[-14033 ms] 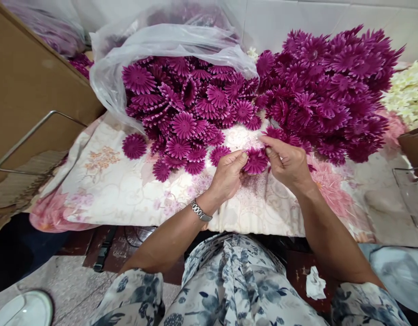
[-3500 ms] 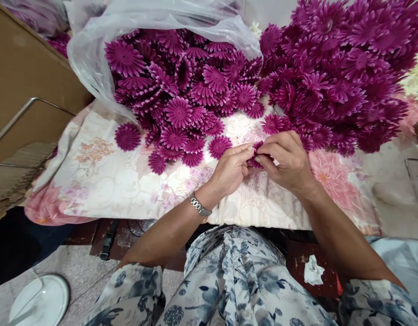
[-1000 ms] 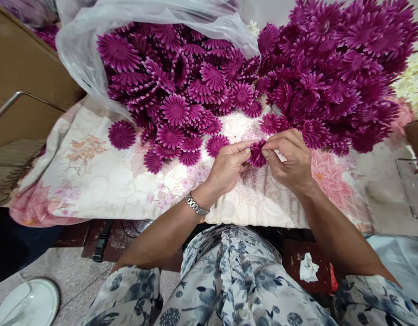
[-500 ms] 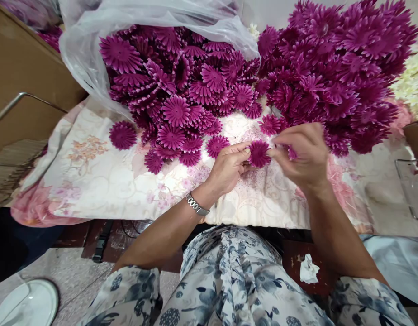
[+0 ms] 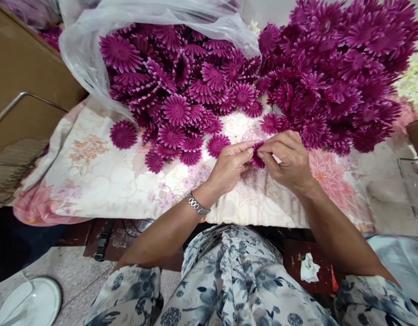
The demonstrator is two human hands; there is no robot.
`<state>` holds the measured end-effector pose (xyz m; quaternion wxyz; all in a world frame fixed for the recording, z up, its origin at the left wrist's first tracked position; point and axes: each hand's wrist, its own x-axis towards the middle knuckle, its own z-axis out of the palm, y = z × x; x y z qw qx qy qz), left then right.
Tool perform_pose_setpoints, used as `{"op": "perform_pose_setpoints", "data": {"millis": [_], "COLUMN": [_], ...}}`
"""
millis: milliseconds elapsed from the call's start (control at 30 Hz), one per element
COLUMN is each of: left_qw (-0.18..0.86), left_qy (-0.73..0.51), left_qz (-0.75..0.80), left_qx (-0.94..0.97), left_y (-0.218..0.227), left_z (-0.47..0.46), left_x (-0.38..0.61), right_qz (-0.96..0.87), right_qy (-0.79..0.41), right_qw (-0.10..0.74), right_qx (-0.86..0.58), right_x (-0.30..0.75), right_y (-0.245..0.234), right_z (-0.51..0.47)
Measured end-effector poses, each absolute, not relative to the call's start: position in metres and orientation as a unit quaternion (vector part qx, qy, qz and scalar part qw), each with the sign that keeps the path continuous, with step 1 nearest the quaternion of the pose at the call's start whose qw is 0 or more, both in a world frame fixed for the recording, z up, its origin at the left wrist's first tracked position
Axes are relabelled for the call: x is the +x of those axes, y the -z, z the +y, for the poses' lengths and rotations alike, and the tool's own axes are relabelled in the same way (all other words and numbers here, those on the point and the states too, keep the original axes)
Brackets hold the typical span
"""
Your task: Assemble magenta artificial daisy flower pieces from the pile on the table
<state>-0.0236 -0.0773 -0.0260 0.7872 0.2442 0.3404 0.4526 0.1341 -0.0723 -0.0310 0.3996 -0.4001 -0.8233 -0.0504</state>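
Note:
A small purple artificial flower head (image 5: 257, 156) is pinched between both my hands above the cloth-covered table. My left hand (image 5: 229, 165), with a metal watch on its wrist, grips the flower's left side between thumb and fingers. On its right side my right hand (image 5: 287, 158) presses thumb and fingertips to the petals, hiding part of them. Just left of the hands lies a loose flower head (image 5: 217, 145). Another flower head (image 5: 270, 123) rests beyond my right fingers. A heap of the same flower heads (image 5: 177, 110) spills toward me from a clear plastic bag (image 5: 90, 68).
Bunched purple flowers (image 5: 338, 86) are piled at the back right, with pale yellow flowers (image 5: 412, 81) beside them. A cardboard box (image 5: 29, 68) stands at the left edge. A floral tablecloth (image 5: 103, 190) covers the table. A wire frame (image 5: 410, 185) sits at the right.
My right hand has come in from the right and down onto the flower head, now touching it. The flower head has turned and shows less of its face. My left hand has hardly moved.

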Motion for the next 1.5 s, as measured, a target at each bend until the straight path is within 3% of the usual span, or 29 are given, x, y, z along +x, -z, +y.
{"op": "perform_pose_setpoints", "data": {"millis": [267,533,1067,1200,1367,1500], "left_qw": [0.766,0.764,0.726,0.717,0.732,0.722], "left_qy": [-0.466,-0.47,-0.499,-0.499,-0.477,-0.489], "left_qz": [0.36,0.333,0.379,0.403,0.417,0.421], "left_qx": [0.256,0.29,0.283,0.272,0.252,0.249], "left_y": [0.022,0.021,0.022,0.021,0.02,0.019], "left_z": [-0.077,-0.078,-0.076,-0.075,-0.074,-0.074], "left_x": [-0.026,-0.024,-0.024,-0.024,-0.026,-0.025], "right_qz": [-0.827,-0.816,-0.775,-0.694,-0.66,-0.662], "right_qy": [0.097,0.07,0.007,0.119,0.282,0.274], "right_qw": [0.383,0.4,0.483,0.537,0.414,0.424], "right_qx": [-0.4,-0.411,-0.408,-0.464,-0.56,-0.555], "right_x": [0.137,0.134,0.132,0.16,0.205,0.211], "right_y": [0.035,0.034,0.021,0.017,0.015,-0.002], "right_z": [-0.071,-0.071,-0.075,-0.069,-0.058,-0.068]}}
